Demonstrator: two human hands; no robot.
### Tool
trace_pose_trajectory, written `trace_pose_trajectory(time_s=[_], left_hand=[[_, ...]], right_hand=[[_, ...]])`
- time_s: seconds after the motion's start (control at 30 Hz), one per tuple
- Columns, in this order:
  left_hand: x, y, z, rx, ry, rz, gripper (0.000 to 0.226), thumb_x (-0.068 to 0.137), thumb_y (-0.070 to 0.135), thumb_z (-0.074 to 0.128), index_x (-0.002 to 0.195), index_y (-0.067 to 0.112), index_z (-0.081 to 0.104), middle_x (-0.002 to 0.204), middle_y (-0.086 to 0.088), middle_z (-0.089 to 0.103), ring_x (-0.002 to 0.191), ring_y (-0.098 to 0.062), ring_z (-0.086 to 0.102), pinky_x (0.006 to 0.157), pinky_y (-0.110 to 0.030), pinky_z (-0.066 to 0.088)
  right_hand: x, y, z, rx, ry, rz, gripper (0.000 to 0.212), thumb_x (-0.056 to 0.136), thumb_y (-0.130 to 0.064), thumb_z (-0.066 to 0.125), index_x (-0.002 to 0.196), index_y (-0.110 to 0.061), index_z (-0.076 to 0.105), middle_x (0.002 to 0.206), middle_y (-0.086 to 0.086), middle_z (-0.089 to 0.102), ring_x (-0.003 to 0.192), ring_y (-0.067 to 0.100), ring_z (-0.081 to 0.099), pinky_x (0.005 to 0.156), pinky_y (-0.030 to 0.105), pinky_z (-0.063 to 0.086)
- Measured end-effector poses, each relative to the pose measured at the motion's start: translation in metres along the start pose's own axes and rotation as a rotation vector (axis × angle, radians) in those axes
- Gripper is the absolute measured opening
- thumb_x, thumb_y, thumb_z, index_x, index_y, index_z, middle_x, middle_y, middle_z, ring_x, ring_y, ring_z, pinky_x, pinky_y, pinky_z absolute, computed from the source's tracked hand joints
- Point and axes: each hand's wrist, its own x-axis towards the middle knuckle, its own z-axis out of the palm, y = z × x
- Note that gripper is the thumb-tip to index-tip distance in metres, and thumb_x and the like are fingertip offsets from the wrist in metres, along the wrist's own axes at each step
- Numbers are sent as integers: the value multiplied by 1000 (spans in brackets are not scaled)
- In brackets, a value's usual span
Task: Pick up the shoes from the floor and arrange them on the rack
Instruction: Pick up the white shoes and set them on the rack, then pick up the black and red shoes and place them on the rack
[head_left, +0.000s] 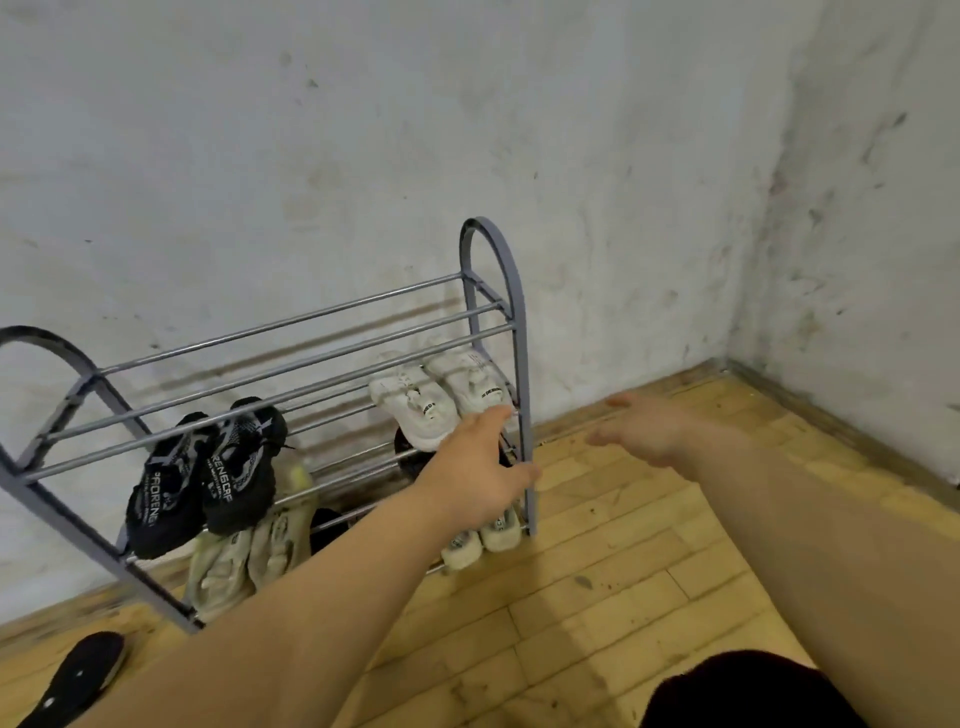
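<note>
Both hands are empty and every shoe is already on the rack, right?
Not quite. The head view shows both the left hand and right hand empty, but one black shoe lies on the floor, left of the rack.

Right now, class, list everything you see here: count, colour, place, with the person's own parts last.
Rack: one, grey, against wall.
Black shoes: two, black with white print, on rack, left.
White shoes: two, white, on rack, right end.
Beige shoes: two, beige, lowest shelf, left.
Cream shoes: two, cream, lowest shelf, right.
Flat shoe: one, black, on floor, bottom left.
Floor: one, yellow wood.
Wall: white, stained, behind rack.
Left hand: one, open, at rack's right end.
Right hand: one, open, blurred, over floor.
</note>
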Motion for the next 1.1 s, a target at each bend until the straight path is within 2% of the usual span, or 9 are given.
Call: trace_pose_trajectory(time_s=[0.1,0.37,0.5,0.6,0.7,0.8,0.9,1.0,1.1], left_hand=[[-16,60,20,-9,-120,133,77,96,51,66,160,33,26,160,2,33,140,-18,43,102,-23,33],[-19,181,115,459,-603,460,79,96,60,58,161,36,19,167,2,27,145,-22,39,115,-40,38],[-23,212,176,601,-768,538,80,98,60,55,162,38,12,170,5,19,149,-22,34,115,-39,36],[-30,206,218,561,-847,500,83,99,58,57,163,41,7,172,8,12,155,-18,23,121,-38,29],[-19,187,236,596,-883,470,86,97,56,61,163,40,10,170,6,21,152,-16,28,121,-40,31],[-8,175,234,535,-860,378,83,96,55,64,163,39,18,167,7,29,149,-16,34,117,-33,33],[-2,172,231,509,-824,360,82,96,53,64,163,38,20,166,6,31,148,-15,36,116,-33,34],[1,176,222,487,-778,365,82,95,51,66,163,37,20,166,5,32,148,-15,37,117,-32,34],[2,180,193,423,-678,344,85,94,54,67,163,40,19,168,7,28,149,-13,35,115,-29,32]], right_hand=[[-38,62,-44,-88,128,21,85,86,-42,82,158,-23,40,161,10,42,140,32,48,101,36,45],[-159,334,-52,-55,240,548,114,76,-59,84,163,-24,20,161,17,32,137,39,47,103,48,50],[-203,446,7,-44,192,882,131,71,-69,78,163,-37,-9,170,14,4,149,46,26,116,59,38],[-220,495,49,-58,180,981,124,81,-68,69,160,-39,-22,172,13,-6,156,45,4,120,62,27],[-218,519,62,-167,252,1042,117,86,-64,63,158,-41,-26,172,15,-3,156,42,5,120,59,27],[-219,533,56,-153,327,1071,118,80,-63,65,161,-39,-18,165,21,19,148,45,23,118,58,30],[-226,530,54,-70,304,1060,119,72,-58,67,160,-42,-12,144,18,44,128,42,49,103,55,49],[-214,490,55,96,356,895,117,70,-57,69,162,-41,-1,133,13,57,111,35,61,92,45,58],[-186,408,44,239,321,579,106,73,-54,77,160,-35,18,136,3,63,112,27,64,94,41,58]])
